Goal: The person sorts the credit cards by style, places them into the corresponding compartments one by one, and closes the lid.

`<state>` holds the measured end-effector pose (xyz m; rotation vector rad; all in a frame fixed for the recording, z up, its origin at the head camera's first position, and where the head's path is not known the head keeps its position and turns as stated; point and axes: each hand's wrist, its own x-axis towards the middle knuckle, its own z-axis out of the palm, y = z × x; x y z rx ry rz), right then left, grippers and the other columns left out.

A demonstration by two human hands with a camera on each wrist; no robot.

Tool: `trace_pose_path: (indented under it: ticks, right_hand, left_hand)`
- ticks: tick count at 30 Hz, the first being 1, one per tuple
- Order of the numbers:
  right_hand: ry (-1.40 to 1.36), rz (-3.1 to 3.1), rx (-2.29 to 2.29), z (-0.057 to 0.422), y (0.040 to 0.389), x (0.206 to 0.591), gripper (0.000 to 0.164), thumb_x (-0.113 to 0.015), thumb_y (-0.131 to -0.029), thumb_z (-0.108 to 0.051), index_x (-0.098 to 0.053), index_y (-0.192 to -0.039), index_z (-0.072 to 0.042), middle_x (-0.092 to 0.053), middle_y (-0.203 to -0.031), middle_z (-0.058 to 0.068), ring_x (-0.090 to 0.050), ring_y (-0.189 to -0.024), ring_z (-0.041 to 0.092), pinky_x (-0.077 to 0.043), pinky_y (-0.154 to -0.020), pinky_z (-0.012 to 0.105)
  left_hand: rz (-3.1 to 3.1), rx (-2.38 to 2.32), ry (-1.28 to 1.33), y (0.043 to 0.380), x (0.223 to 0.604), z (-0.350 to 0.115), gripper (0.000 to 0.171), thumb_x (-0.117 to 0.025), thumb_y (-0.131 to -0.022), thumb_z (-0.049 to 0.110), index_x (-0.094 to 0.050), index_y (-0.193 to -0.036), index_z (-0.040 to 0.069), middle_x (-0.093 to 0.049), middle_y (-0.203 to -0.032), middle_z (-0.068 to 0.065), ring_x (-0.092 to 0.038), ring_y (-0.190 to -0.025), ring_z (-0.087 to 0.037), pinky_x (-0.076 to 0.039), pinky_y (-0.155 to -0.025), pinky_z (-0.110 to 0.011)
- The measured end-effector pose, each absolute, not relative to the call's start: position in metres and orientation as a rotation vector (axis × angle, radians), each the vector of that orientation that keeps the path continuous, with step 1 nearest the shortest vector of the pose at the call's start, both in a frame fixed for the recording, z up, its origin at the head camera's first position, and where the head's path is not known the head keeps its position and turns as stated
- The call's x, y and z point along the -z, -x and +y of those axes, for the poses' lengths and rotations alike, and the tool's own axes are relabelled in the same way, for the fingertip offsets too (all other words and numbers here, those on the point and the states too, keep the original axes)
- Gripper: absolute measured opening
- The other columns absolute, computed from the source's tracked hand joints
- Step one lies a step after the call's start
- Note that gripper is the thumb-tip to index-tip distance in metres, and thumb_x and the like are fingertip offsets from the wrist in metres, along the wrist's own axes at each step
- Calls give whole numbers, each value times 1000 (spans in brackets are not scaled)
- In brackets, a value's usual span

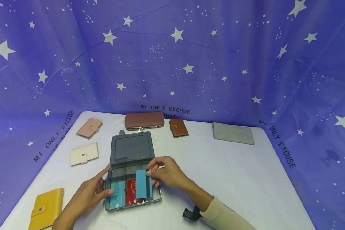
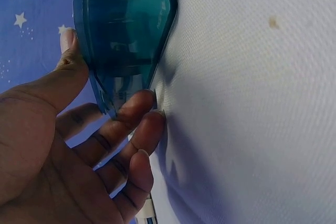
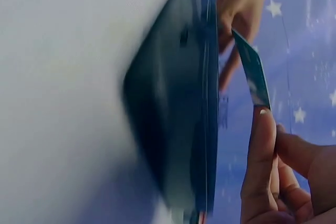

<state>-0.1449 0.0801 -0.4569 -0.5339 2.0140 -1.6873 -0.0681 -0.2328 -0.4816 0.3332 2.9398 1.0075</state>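
A clear grey plastic compartment box (image 1: 117, 172) lies on the white table with its lid (image 1: 133, 147) folded back. Its front compartments hold a teal card (image 1: 117, 193) on the left and a red card (image 1: 130, 191) in the middle. My right hand (image 1: 168, 172) pinches a blue card (image 1: 141, 184) with a dark stripe by its edge. That card is above the right part of the box, apart from the wall in the right wrist view. My left hand (image 1: 87, 194) grips the box's left side, thumb over the rim and fingers along the outer wall.
Around the box lie a pink card holder (image 1: 89, 128), a cream one (image 1: 84, 154), a yellow one (image 1: 47, 208), a maroon wallet (image 1: 144, 120), a brown card holder (image 1: 179, 128) and a grey wallet (image 1: 233, 133). A purple starry curtain (image 1: 207, 64) hangs behind the table.
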Motion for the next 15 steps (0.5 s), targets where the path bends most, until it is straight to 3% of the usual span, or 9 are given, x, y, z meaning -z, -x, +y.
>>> trace_pose_path:
  ticks: [8, 15]
  right_hand:
    - [554, 1984, 1654, 23, 139, 464, 17, -74, -89, -8, -73, -106, -6, -71, -75, 8, -70, -56, 25, -59, -56, 44]
    - [585, 2120, 1548, 5, 137, 465, 19, -77, -88, -14, -74, -106, -7, -73, -74, 2, -69, -53, 23, -57, -50, 40]
  left_hand:
    - [2943, -1026, -388, 69, 481, -234, 90, -80, -81, 36, -35, -156, 16, -56, -84, 8, -46, -64, 4, -43, -61, -22]
    - [2935, -1026, -395, 68, 485, -236, 89, -80, -81, 35, -35, -156, 15, -55, -85, 8, -47, -64, 5, -44, -62, -22]
